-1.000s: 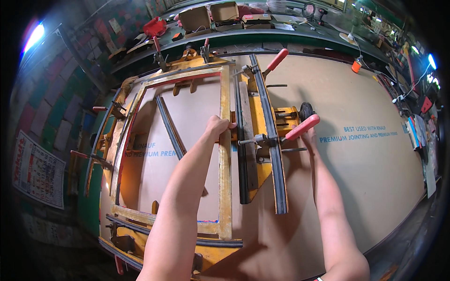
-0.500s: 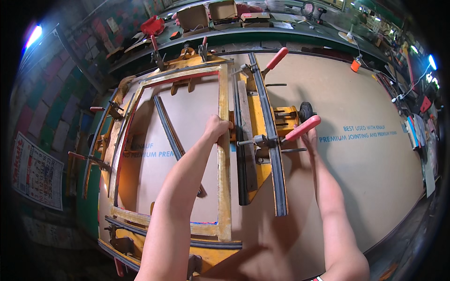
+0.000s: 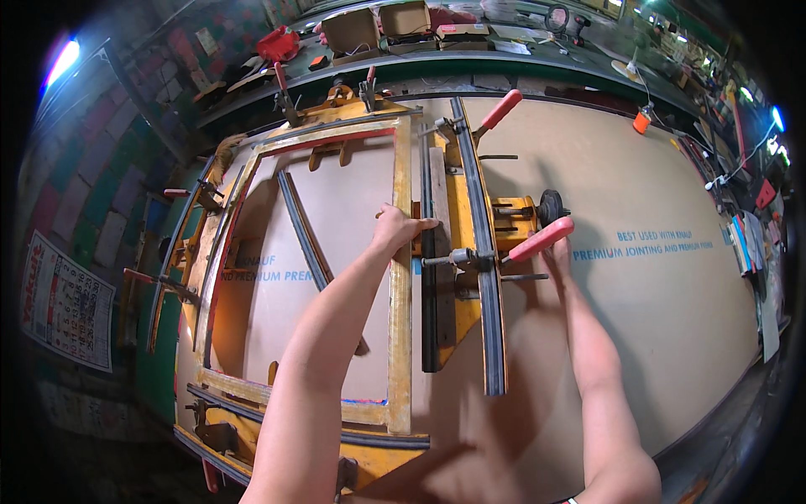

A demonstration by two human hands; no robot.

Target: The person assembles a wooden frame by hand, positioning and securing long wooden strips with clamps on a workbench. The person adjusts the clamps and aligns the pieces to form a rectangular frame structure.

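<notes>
My left hand (image 3: 396,230) closes on the right bar of a yellowish wooden frame (image 3: 401,336). Its thumb stretches right and touches the dark strip (image 3: 431,311) of a yellow clamp fixture (image 3: 468,323). That fixture stands just right of the frame, with a gap between them at the lower end. It carries a long dark-striped bar (image 3: 482,227) and two toggle clamps with red handles (image 3: 541,238). Behind the nearer handle is my right hand (image 3: 558,254), at the fixture's right side below a round black knob (image 3: 551,208). The handle hides most of its fingers.
Similar clamp fixtures hold the frame's far (image 3: 332,109), left (image 3: 195,239) and near (image 3: 378,462) sides. A loose dark strip (image 3: 304,231) lies slanted inside the frame. Everything rests on a brown board (image 3: 621,328). Behind it, a bench holds open boxes (image 3: 351,32); an orange container (image 3: 642,120) stands far right.
The right-hand fixture has turned slightly, its near end shifting left and its far end right. My left thumb has stretched right onto the dark strip. My right hand stays behind the handle.
</notes>
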